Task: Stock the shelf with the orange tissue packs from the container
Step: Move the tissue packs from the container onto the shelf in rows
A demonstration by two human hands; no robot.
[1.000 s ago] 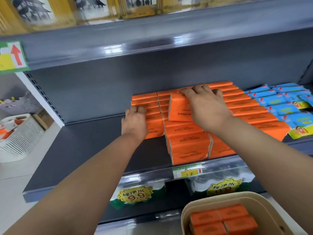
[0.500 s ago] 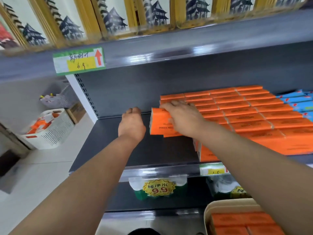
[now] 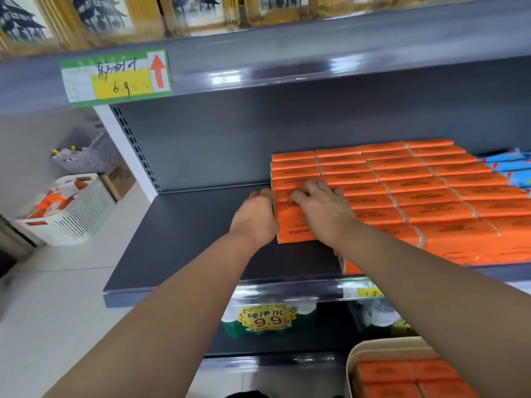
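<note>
While the left hand (image 3: 255, 218) curls round its end and the right hand (image 3: 323, 209) bends over its top, the orange tissue pack (image 3: 290, 232) sits on the shelf (image 3: 186, 239) — leftmost column, against the stocked packs (image 3: 431, 196).

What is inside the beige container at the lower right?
Orange tissue packs lie flat in the beige container. Whatever is beneath them is covered, and the frame cuts off its near part.
</note>
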